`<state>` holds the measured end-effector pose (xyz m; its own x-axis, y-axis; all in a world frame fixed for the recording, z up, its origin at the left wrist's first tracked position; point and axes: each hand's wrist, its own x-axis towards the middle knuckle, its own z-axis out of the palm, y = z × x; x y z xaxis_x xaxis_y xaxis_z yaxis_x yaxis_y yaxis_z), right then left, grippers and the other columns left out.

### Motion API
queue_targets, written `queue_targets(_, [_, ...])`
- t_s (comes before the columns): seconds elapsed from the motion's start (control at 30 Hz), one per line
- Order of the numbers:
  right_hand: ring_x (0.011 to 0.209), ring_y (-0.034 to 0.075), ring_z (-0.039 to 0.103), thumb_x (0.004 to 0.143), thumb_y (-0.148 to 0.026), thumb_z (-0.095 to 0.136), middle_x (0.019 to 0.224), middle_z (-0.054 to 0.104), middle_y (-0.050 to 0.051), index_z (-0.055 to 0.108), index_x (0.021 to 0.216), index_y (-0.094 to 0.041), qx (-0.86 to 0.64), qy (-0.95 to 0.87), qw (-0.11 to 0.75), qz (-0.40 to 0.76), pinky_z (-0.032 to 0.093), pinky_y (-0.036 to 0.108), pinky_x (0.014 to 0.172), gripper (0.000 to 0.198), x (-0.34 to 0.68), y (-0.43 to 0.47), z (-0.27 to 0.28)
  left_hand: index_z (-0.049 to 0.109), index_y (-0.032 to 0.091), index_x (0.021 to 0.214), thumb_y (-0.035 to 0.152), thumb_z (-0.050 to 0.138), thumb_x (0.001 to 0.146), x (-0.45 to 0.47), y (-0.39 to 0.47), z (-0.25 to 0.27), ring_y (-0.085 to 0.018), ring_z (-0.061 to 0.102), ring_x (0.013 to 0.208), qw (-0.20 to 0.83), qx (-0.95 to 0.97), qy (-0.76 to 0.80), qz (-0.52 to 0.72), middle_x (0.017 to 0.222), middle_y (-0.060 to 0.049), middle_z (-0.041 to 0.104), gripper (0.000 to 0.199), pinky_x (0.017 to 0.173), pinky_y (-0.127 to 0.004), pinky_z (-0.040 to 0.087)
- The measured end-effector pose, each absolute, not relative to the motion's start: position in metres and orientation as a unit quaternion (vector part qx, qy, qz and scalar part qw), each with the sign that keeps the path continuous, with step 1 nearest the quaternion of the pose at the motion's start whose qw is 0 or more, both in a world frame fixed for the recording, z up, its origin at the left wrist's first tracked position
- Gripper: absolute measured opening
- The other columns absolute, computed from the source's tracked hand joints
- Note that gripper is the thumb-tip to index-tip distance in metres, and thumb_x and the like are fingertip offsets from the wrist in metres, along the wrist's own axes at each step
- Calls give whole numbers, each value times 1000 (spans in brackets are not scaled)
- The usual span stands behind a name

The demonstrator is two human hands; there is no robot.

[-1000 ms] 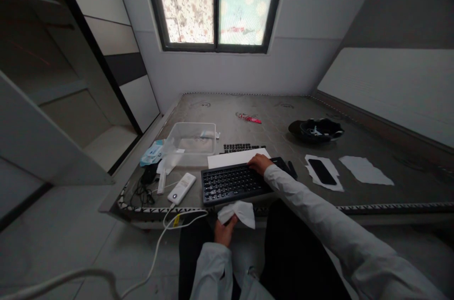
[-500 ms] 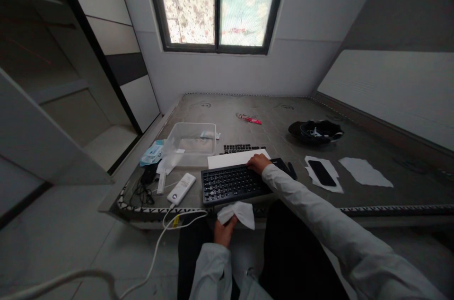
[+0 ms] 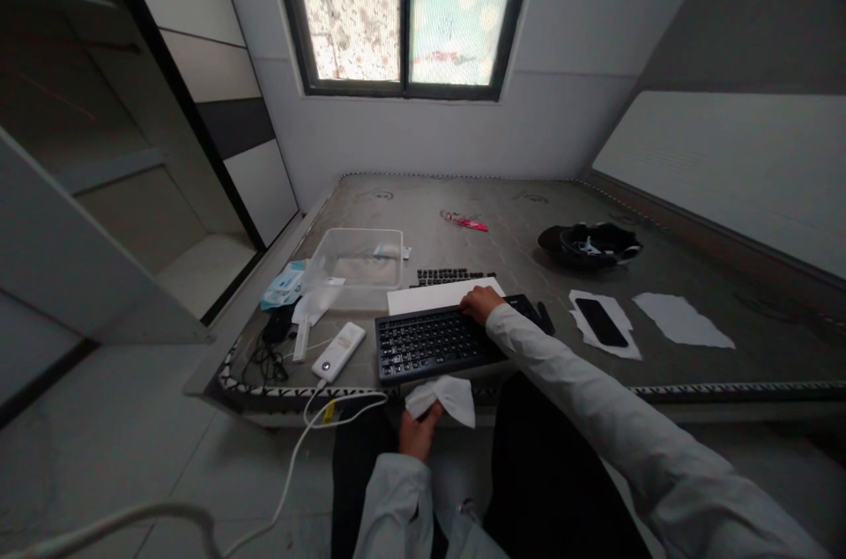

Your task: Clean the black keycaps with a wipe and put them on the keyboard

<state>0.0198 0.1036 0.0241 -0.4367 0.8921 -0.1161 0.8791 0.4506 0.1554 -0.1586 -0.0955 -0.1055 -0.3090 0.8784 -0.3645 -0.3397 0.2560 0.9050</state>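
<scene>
A black keyboard (image 3: pixel 429 343) lies at the near edge of the mattress, its keys facing up. Fingers bent and drawn together, my right hand (image 3: pixel 481 305) presses down on its upper middle part; whatever the fingertips may pinch is hidden. Below the keyboard, over my lap, my left hand (image 3: pixel 418 433) is closed on a crumpled white tissue (image 3: pixel 449 398). A flat white board or box (image 3: pixel 423 299) shows just behind the keyboard. Beyond that sit rows of small black keycaps (image 3: pixel 442 276).
Left of the keyboard are a white power bank (image 3: pixel 339 352) with a cable, a clear plastic box (image 3: pixel 360 264), a blue packet (image 3: pixel 283 286) and black wires (image 3: pixel 264 361). On the right lie a phone (image 3: pixel 600 323) on white paper, another paper (image 3: pixel 684 321) and a black cap (image 3: pixel 588 246).
</scene>
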Motion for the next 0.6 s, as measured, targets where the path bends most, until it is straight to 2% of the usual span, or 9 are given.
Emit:
queue_targets(0.17, [99,21,57,79,-29,55,101,68,3,67,100,-30,523,847,91,36,38,29,79,24,22,101,26,70,14,81,41,79,44,-159,-95,-105,-31,64,90,532,234,600,550,85,-12,72,47,81,-42,49])
queue_targets(0.47, [100,25,55,77,-23,59,99,68,11,69,94,-22,514,850,105,53,35,34,82,20,12,102,27,70,13,83,42,78,45,-159,-94,-112,-31,64,90,533,244,588,556,88,-13,72,49,79,-40,49])
queue_targets(0.6, [98,25,56,79,-16,53,96,68,12,69,89,-17,504,855,108,58,35,35,82,19,7,96,27,70,11,86,42,77,47,-159,-94,-112,-32,64,89,525,255,591,557,90,-14,71,50,76,-41,50])
